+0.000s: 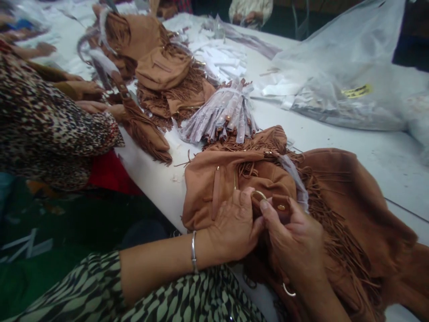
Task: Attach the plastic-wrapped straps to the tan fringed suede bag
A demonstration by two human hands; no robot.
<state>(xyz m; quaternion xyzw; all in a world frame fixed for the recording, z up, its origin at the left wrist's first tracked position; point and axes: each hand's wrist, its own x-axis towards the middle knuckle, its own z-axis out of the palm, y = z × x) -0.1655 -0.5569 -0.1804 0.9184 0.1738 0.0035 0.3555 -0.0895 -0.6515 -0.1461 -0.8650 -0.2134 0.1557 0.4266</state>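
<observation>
A brown suede fringed handbag lies at the table's near edge, its zip and a narrow leather pull facing up. Over its right part, my left hand is closed on a brown leather strap at a gold ring. My right hand pinches the same leather strap, which bears a small gold stud, between thumb and fingers. The two hands nearly touch. Part of the strap is hidden beneath them. Another metal ring hangs below my right wrist.
More brown fringed bags lie to the right, and others are piled farther back. A bundle of wrapped straps stands beyond my bag. A large clear plastic bag sits back right. A co-worker's patterned sleeve reaches in from the left.
</observation>
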